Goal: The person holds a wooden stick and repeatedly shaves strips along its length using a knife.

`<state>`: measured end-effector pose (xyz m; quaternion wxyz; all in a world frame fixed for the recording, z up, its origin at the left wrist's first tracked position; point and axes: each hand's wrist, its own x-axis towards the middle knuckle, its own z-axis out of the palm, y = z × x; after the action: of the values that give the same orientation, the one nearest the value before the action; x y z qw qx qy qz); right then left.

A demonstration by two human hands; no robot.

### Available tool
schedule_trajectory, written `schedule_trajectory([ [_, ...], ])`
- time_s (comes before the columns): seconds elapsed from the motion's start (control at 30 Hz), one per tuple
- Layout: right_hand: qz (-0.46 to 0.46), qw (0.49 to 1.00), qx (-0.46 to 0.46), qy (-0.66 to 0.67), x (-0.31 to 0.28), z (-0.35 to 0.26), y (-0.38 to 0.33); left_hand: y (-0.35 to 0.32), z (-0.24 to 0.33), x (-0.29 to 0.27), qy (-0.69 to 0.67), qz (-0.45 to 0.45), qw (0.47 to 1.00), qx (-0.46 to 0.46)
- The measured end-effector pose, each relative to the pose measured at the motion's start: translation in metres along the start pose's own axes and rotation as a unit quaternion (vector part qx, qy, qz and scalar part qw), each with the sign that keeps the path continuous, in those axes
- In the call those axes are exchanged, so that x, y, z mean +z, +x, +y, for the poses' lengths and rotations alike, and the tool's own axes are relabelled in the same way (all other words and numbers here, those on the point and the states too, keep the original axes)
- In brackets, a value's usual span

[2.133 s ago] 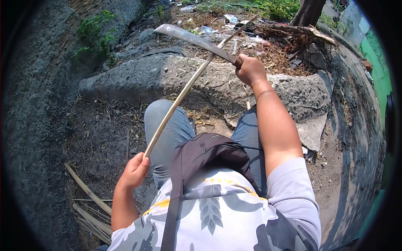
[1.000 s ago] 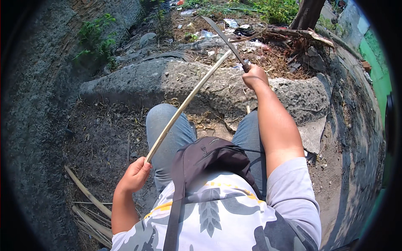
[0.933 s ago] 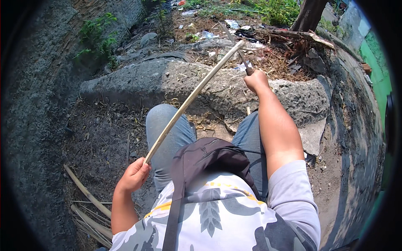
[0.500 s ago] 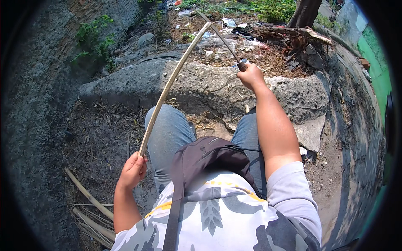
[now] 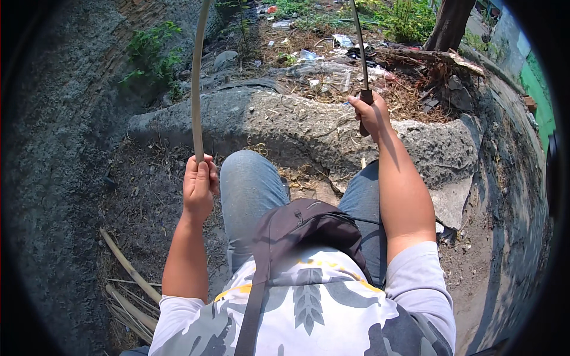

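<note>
My left hand (image 5: 200,185) is closed around the lower end of a long, slightly bowed pale wooden stick (image 5: 196,89), which stands nearly upright and runs out of the top of the view. Over the rough concrete slab, my right hand (image 5: 371,113) grips the dark handle of a long, thin-bladed knife (image 5: 361,50). Its blade points up and away, and the tip is out of view. Stick and blade are well apart within the picture.
Between my jeans-clad knees and the litter-strewn ground beyond lies the broken concrete slab (image 5: 297,121). More long pale sticks (image 5: 132,264) lie on the ground at lower left. A rough wall (image 5: 53,148) rises on the left; a tree trunk (image 5: 449,26) stands far right.
The stick has swung from leaning right to nearly upright as my left hand rose. My right hand has shifted right, and the knife has turned from crossing behind the stick to pointing upward.
</note>
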<state>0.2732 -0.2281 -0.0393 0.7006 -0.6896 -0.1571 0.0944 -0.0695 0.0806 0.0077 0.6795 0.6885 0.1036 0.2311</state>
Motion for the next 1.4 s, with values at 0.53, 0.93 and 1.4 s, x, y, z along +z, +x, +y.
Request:
schedule_trajectory([
  [0.53, -0.214, 0.974, 0.04, 0.06, 0.065, -0.039, -0.048, 0.088, -0.041, 0.145, -0.132, -0.01, 0.989, -0.066],
  [0.93, -0.304, 0.945, 0.106, 0.064, 0.065, -0.026, -0.05, 0.092, -0.052, 0.144, -0.102, -0.021, 0.994, -0.044],
  [1.4, -0.417, 0.898, 0.138, 0.024, 0.04, -0.042, -0.043, 0.075, -0.036, -0.041, 0.554, 0.119, 0.818, 0.095],
])
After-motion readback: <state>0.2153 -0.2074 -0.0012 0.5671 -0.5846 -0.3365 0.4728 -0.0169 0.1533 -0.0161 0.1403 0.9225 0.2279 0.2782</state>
